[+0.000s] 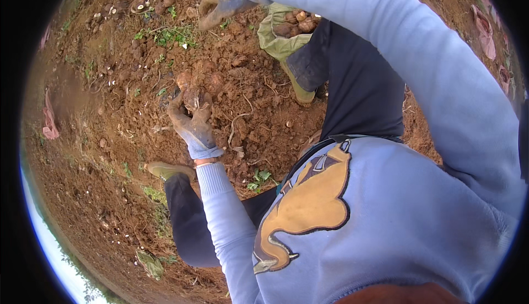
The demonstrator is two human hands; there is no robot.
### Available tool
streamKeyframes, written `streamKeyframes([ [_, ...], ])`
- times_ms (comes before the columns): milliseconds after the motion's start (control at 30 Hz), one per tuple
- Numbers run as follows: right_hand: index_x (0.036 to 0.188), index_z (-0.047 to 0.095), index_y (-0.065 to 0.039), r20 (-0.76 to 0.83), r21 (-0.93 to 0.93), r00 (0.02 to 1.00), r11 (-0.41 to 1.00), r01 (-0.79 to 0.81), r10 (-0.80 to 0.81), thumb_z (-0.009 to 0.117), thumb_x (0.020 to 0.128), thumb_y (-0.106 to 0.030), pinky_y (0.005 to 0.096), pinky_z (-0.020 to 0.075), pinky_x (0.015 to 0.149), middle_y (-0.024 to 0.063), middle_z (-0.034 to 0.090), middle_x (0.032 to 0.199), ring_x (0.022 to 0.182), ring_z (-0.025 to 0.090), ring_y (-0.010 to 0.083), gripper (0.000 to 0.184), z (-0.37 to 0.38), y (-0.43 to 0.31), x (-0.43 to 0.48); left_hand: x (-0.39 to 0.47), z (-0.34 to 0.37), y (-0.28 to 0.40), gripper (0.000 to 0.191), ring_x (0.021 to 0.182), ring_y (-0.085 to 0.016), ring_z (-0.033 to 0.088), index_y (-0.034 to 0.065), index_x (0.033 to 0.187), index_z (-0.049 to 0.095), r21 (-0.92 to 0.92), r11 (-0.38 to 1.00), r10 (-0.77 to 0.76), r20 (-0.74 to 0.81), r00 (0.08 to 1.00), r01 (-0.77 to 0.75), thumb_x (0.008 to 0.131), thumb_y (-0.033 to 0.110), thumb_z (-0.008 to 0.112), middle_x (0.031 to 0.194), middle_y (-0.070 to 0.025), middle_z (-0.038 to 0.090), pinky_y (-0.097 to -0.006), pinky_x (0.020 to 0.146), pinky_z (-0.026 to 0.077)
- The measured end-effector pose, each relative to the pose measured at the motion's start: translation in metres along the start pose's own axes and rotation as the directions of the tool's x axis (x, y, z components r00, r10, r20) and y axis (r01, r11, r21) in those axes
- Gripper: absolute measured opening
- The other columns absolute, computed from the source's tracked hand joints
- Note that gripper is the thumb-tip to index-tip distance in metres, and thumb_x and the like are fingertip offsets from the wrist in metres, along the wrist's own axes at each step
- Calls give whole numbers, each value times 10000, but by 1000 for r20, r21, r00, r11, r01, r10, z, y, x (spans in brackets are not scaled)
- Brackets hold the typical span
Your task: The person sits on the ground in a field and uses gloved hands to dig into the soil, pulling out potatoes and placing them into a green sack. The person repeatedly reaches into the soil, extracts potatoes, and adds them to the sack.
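My left hand (192, 124), in a soil-stained pale blue glove, is around a soil-covered brown tuber (192, 97) on the loose ground. Reddish-brown tubers (184, 79) lie just beyond its fingers. At the top, my right hand (221, 4), gloved alike, is curved above the soil, with a gap between thumb and fingers and nothing visible in it. To its right stands a green woven sack (272, 41), rolled open at the rim, with several brown tubers (306, 25) inside. My right forearm passes over part of the sack.
Tubers with pale cut ends (112, 10) and green weeds (175, 35) lie at upper left. My boots (303, 91) rest on the soil on both sides. Pink sacks (49, 118) lie far left and far right, and a crumpled green sack (149, 264) at lower left.
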State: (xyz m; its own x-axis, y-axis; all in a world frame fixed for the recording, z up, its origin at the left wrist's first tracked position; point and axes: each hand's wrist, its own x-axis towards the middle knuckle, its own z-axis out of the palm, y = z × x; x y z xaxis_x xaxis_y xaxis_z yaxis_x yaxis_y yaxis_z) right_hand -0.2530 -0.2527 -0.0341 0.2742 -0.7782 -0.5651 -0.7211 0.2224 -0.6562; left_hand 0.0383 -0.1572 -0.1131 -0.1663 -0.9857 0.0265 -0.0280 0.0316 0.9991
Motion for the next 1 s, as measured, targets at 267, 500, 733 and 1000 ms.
streamKeyframes([
  [267,1570,340,-157,-700,-173,540,623,-763,467,901,752,-424,577,436,1108,190,453,1536,1400,471,422,1027,-56,239,-108,79,220,-72,682,1135,-235,623,-79,1401,489,-24,976,-177,503,846,218,901,252,814,1300,-213,614,-336,959,524],
  [500,1574,411,-148,-570,486,397,685,-542,719,776,853,-194,424,531,983,239,667,1288,1178,658,359,810,-27,332,-148,106,254,-226,573,1286,-246,569,-15,1440,468,414,414,-908,130,398,810,1008,329,619,1480,-137,543,-350,1049,480],
  [733,1295,674,-71,-576,720,398,673,-167,714,705,912,-153,328,560,787,79,718,938,896,685,156,393,-55,343,-130,114,232,-229,352,1148,-252,639,24,1324,610,13,485,-846,260,465,875,1008,176,586,1350,-147,637,-341,984,533],
  [1000,1332,643,-75,-719,503,570,864,31,398,713,902,-200,382,504,879,122,654,1076,1019,622,224,453,-123,244,-163,221,158,-73,551,1103,-296,726,92,1261,728,706,616,26,425,905,-349,752,219,895,1265,-163,724,-386,1001,577],
])
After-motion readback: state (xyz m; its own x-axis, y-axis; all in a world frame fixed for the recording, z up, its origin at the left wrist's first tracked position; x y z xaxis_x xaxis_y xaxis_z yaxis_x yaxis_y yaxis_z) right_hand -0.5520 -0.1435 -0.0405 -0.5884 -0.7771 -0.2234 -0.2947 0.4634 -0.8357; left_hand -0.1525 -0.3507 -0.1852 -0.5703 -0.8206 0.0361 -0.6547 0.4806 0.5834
